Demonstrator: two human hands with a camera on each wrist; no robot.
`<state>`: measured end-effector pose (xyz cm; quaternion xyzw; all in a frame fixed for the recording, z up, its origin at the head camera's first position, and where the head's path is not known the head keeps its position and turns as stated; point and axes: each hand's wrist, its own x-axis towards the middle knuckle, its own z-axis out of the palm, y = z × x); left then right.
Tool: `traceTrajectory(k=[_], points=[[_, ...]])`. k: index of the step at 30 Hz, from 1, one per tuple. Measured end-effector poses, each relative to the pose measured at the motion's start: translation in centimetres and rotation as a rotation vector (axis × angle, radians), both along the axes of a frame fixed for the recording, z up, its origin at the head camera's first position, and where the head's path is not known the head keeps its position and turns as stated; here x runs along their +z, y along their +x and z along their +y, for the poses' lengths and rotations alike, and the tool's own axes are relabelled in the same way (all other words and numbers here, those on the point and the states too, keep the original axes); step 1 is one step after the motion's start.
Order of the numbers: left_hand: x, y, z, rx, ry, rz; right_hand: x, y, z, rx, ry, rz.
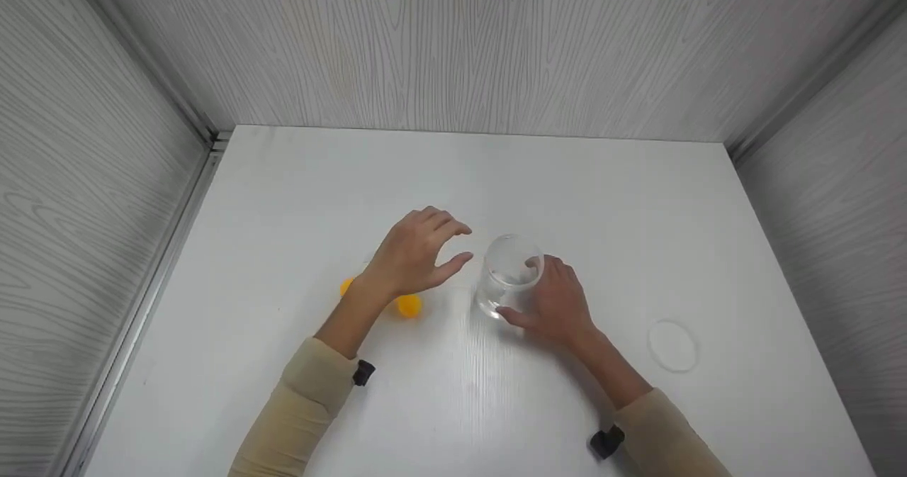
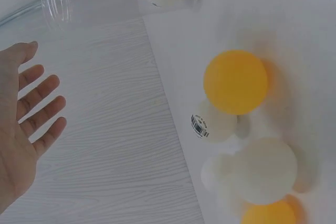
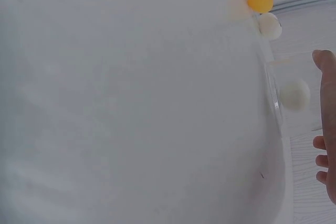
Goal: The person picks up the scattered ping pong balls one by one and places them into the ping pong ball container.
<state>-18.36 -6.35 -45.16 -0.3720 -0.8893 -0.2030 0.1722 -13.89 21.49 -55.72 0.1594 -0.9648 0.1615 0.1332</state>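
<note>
My right hand (image 1: 556,300) curves round a clear plastic jar (image 1: 489,294), thumb at the near side and fingers along the right. The jar stands upright on the white table, and a white ball (image 3: 295,95) shows inside it in the right wrist view. To the jar's left, my left hand (image 1: 417,250) hovers with thumb and fingers spread apart, holding nothing. Below that wrist lie ping-pong balls: an orange ball (image 2: 235,82), a second orange one at the lower edge of the left wrist view, and several white balls (image 2: 265,171). My left forearm partly hides them in the head view.
A thin, pale ring (image 1: 673,346) lies on the table (image 1: 482,179) to the right of my right forearm. Grey wood-grain panels (image 1: 453,52) stand along the back and both sides.
</note>
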Motion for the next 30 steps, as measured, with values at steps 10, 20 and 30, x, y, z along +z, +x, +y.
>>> traceTrajectory(k=[10,20,30], points=[[-1.1,0.1,-2.2,0.052,-0.001,-0.018,0.0,-0.1,0.1,0.019,-0.01,0.024],[-3.6,0.6,-4.5,0.107,-0.037,-0.079,-0.1,0.1,0.1,0.03,-0.025,0.02],[-5.1,1.0,-6.1,0.132,-0.056,-0.142,-0.3,0.0,0.0,0.033,-0.036,0.027]])
